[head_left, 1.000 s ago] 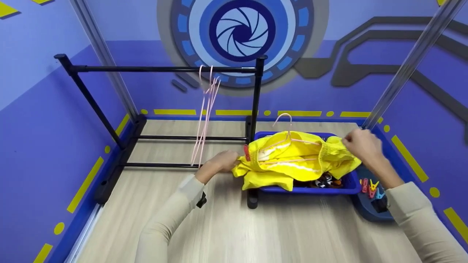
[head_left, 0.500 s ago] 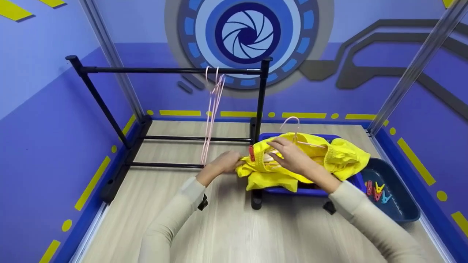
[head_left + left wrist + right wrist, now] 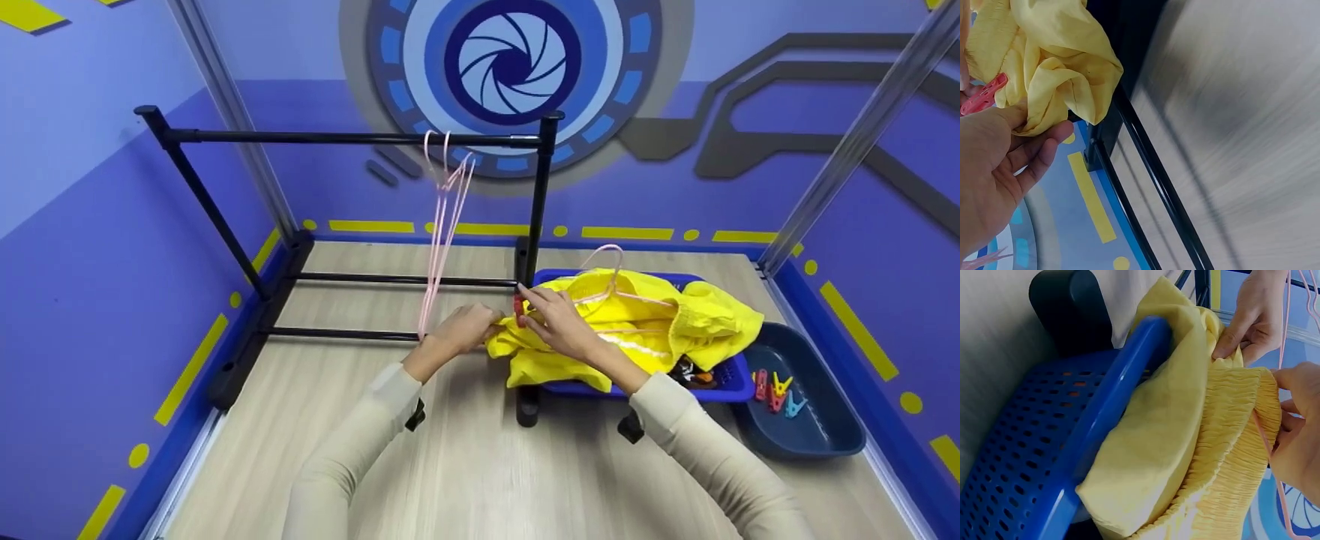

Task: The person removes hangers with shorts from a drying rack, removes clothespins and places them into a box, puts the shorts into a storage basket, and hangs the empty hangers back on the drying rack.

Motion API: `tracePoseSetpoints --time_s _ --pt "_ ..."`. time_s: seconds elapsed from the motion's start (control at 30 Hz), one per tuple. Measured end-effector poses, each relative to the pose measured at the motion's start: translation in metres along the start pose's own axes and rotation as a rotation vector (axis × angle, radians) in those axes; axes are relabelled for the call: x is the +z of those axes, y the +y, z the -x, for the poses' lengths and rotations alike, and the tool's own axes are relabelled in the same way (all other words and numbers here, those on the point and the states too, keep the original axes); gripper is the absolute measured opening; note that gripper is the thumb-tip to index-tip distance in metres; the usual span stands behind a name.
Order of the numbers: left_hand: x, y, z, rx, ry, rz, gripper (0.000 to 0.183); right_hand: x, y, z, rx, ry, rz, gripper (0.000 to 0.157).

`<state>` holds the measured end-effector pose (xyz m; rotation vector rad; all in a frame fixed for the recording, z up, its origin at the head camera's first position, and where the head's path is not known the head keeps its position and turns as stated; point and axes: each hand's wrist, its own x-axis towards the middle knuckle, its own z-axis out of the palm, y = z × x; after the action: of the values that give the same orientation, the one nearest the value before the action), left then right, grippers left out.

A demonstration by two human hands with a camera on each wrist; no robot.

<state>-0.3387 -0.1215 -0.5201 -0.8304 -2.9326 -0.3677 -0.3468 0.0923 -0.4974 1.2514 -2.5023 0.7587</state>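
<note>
A yellow garment (image 3: 712,322) with a gathered elastic waistband (image 3: 1230,416) lies across the blue basket (image 3: 1123,377). Inside its opening sits a pink hanger (image 3: 619,262), hook standing up. A red clothespin (image 3: 985,94) is at the left end of the waistband. My left hand (image 3: 465,328) pinches the cloth at the garment's left corner, thumb on top and fingers beneath. My right hand (image 3: 566,326) reaches across the garment and holds the clothespin between thumb and fingers. In the right wrist view those fingers are at the waistband's edge, hiding the clothespin.
Left of the basket stands a black garment rack (image 3: 337,138); several pink hangers (image 3: 435,255) hang from its top bar. At the right, a dark blue tray (image 3: 836,439) holds several loose clothespins (image 3: 780,386). Brown and white items (image 3: 694,373) show inside the basket.
My right hand has moved left from the garment's right end, over the opening, to the red clothespin. The left hand keeps its pinch on the left corner.
</note>
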Motion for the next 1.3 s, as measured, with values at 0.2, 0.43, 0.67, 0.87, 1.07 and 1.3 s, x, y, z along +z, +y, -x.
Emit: tracePoseSetpoints --time_s 0.2,0.43,0.67,0.87,1.07,1.3 --pt "0.000 -0.001 -0.001 0.035 0.008 0.056 0.017 0.005 0.004 0.000 -0.058 0.099 -0.092 0.038" --pt "0.001 -0.001 -0.001 0.055 0.000 0.080 0.020 0.006 0.006 -0.004 -0.131 0.098 -0.187 0.021" --pt "-0.001 0.004 -0.002 0.058 0.006 0.007 0.020 0.006 0.002 -0.003 -0.008 0.021 -0.169 0.021" --pt "0.000 0.005 -0.002 0.052 0.011 -0.082 0.021 0.006 -0.002 -0.003 0.027 0.035 -0.130 0.021" --pt "-0.001 0.005 0.000 0.067 0.036 -0.081 0.019 0.007 -0.002 -0.001 0.008 0.090 -0.180 0.017" --pt "-0.001 0.005 0.001 0.058 0.047 -0.056 0.020 0.012 0.002 0.001 -0.034 0.183 -0.253 0.017"
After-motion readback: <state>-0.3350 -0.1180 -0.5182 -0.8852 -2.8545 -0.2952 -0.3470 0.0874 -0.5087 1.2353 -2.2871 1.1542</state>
